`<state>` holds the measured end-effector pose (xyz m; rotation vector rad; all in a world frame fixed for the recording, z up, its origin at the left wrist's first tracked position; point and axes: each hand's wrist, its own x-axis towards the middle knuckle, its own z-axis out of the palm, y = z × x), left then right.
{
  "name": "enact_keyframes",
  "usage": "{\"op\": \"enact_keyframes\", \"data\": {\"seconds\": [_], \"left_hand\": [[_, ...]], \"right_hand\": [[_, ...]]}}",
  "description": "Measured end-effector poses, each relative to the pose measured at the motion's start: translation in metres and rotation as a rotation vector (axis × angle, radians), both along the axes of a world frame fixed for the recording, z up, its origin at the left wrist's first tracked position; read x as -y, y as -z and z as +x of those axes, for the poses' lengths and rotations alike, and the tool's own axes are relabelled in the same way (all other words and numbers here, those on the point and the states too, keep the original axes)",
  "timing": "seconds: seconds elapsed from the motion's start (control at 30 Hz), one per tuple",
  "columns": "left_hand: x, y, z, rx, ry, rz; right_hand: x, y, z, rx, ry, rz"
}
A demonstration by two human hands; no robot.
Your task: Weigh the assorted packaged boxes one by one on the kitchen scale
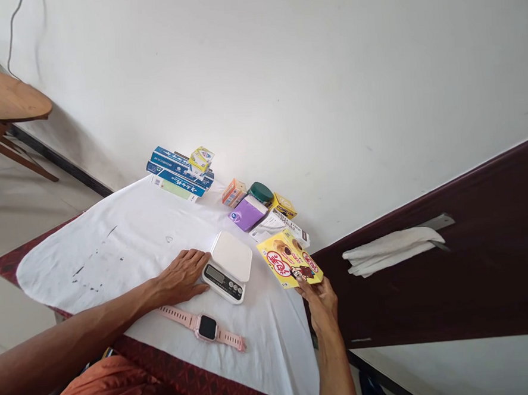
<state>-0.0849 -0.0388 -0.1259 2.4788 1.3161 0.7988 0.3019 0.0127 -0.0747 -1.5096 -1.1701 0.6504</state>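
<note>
A yellow snack box (282,257) with red and white lettering and a cartoon figure is in my right hand (320,301), tilted above the right side of the cloth. My left hand (186,277) lies flat on the white cloth, fingers stretched out, its fingertips at the left edge of a white kitchen scale (232,256). The scale's plate is bare, and its dark display panel (224,281) faces me. Nearer to me lies a smartwatch (207,328) with a pink strap, stretched out flat.
Blue boxes (177,167) are stacked at the back, topped by a small yellow box (201,158). Beside them stand an orange box (234,192), a purple pack (247,213), a green-lidded jar (261,192) and a white box (295,226). A white towel (392,250) hangs at right.
</note>
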Motion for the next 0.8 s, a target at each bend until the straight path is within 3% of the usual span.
{"op": "enact_keyframes", "data": {"seconds": [0.17, 0.33, 0.5, 0.6, 0.8], "left_hand": [[0.000, 0.000, -0.001, 0.007, 0.006, 0.004], [0.001, -0.005, -0.002, 0.029, 0.000, -0.009], [0.001, -0.005, -0.001, 0.027, 0.000, -0.017], [0.000, -0.004, -0.001, 0.040, -0.004, -0.014], [0.002, -0.005, -0.005, 0.048, 0.040, -0.039]], "right_hand": [[-0.016, 0.015, 0.005, 0.002, 0.003, -0.051], [-0.029, 0.011, -0.002, 0.021, -0.003, -0.072], [-0.010, 0.016, -0.013, 0.041, 0.143, -0.086], [0.012, 0.028, -0.039, -0.001, 0.152, -0.070], [0.032, 0.039, -0.116, -0.198, -0.149, -0.143]]}}
